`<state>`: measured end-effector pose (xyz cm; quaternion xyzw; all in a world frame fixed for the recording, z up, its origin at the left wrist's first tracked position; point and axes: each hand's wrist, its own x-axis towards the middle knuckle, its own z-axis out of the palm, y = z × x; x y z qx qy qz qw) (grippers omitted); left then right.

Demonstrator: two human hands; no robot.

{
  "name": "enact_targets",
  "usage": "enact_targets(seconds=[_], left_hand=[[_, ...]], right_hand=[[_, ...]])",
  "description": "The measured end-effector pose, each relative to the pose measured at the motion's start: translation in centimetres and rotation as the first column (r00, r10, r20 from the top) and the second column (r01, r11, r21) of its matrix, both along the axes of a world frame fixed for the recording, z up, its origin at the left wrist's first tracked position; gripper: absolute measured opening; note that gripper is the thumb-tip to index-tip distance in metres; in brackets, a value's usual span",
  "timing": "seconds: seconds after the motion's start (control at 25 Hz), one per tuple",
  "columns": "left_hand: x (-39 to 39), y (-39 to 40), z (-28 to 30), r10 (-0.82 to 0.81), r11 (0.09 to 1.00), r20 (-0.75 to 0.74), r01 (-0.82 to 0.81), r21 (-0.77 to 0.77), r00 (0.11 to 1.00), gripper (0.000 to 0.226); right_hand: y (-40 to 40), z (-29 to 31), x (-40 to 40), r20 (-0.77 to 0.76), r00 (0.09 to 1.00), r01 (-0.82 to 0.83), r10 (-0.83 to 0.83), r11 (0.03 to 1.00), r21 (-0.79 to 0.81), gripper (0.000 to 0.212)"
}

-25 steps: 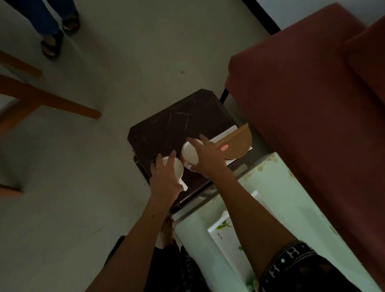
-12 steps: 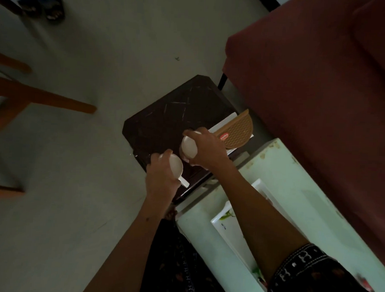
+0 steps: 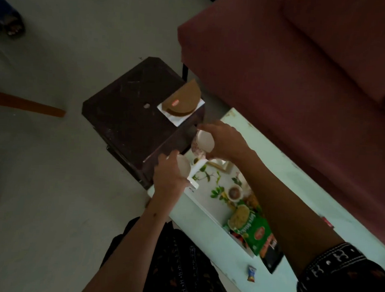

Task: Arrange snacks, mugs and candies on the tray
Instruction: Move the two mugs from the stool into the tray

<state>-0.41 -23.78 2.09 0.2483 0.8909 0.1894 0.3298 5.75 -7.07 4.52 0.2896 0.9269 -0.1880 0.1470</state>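
Note:
My left hand (image 3: 167, 178) grips a white mug (image 3: 184, 166) just above the near-left corner of the white floral tray (image 3: 203, 203). My right hand (image 3: 226, 140) holds a second white mug (image 3: 203, 143), patterned on its side, above the tray's far end. The tray lies on a pale green table (image 3: 272, 167). On the tray sit a green snack packet (image 3: 248, 229), a dark packet (image 3: 270, 253) and a small brown round item (image 3: 234, 193). A small wrapped candy (image 3: 251, 273) lies on the table near the tray.
A dark stool (image 3: 131, 116) stands left of the table, with a brown half-round woven mat (image 3: 182, 99) on white paper. A maroon sofa (image 3: 300, 73) runs along the right. A wooden leg (image 3: 28, 105) and another person's foot (image 3: 12, 25) are at far left.
Both hands have carried the mugs from over the dark stool toward me, to above the tray on the green table. The view has tilted down, showing more of the tray.

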Motion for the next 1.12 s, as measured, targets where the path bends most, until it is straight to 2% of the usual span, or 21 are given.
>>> enact_targets(seconds=[0.2, 0.44, 0.76, 1.12], left_hand=[[7.7, 2.0, -2.2, -0.077, 0.997, 0.039, 0.077, -0.014, 0.996, 0.084], [12.9, 3.8, -6.4, -0.153, 0.988, 0.046, 0.154, -0.028, 0.987, 0.085], [16.1, 4.9, -10.7, -0.171, 0.983, 0.068, 0.175, -0.062, 0.983, 0.085], [17.0, 4.6, -12.3, -0.181, 0.980, 0.038, 0.183, -0.072, 0.983, 0.078]], right_hand=[[1.7, -2.4, 8.2, 0.067, 0.996, 0.050, -0.050, 0.999, -0.001, 0.087], [2.5, -8.0, 13.7, 0.118, 0.990, 0.087, -0.082, 0.995, -0.041, 0.090], [2.5, -13.5, 17.2, 0.149, 0.983, 0.121, -0.106, 0.988, -0.094, 0.093], [2.9, -15.2, 17.6, 0.132, 0.985, 0.130, -0.112, 0.983, -0.131, 0.091]])
